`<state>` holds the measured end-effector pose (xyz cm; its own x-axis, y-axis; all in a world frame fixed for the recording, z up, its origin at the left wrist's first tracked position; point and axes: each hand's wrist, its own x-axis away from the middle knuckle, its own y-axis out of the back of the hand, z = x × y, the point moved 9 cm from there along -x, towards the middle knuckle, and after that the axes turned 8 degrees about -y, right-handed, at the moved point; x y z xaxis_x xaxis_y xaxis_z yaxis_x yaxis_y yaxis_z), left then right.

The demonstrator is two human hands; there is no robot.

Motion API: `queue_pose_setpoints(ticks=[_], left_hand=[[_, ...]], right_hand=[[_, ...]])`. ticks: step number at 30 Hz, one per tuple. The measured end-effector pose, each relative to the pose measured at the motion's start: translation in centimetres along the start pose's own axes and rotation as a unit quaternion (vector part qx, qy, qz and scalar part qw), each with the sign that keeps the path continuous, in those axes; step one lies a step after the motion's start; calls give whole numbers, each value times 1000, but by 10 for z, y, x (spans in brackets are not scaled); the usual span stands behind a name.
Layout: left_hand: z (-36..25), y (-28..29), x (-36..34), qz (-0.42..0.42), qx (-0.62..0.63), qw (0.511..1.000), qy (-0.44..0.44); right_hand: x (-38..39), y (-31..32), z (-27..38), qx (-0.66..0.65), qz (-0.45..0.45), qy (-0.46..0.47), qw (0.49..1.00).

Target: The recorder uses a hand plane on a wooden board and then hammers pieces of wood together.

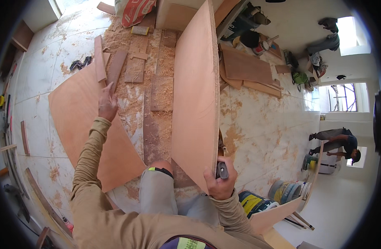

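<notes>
I see the tall wooden panel (194,91) up on its edge in the middle of my view, one narrow side facing up and running away from the person's body. At its near end, my right hand (224,182) has its fingers curled closed around a dark grey tool (222,170) set against that upper edge, while the thumb reaches over onto the panel's left face. Most of the tool is hidden from me, so I can't make out its full shape.

Out to the left, my left hand (108,104) is over the far part of a flat wooden sheet (122,153). Its fingers are partly extended toward two wooden strips (117,66); I cannot tell how far open they are, or whether they touch or hold anything.

Between sheet and panel, I see brown boards (161,93) strewn with pale shavings (122,39). Beyond those is a red-and-white sack (134,11). To the panel's right, more cut boards (246,68) lie piled on the tiled floor (265,137). Nearer to me on that side are a black-and-yellow bucket (253,203) and a grey bucket (284,191). Farther right, a co-worker (342,145) in dark clothing is bent forward.
</notes>
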<state>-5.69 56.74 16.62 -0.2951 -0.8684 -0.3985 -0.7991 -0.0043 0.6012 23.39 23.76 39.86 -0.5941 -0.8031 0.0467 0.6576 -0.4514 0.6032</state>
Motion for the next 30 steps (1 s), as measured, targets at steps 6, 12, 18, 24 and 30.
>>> queue_pose_setpoints(ticks=[6,12,18,24,30], left_hand=[[-217,-27,239,216,233,946,69],[-265,-36,312,312,121,942,-27],[-215,-71,311,370,-17,929,-20],[-203,-22,310,249,92,958,108],[-206,91,316,175,157,939,252]], right_hand=[[-54,-15,13,-66,22,28,997],[-76,-8,13,-32,-19,75,996],[-84,-11,-2,42,-22,24,999],[-73,-9,12,125,-36,-51,990],[-74,-16,8,91,-10,6,996]])
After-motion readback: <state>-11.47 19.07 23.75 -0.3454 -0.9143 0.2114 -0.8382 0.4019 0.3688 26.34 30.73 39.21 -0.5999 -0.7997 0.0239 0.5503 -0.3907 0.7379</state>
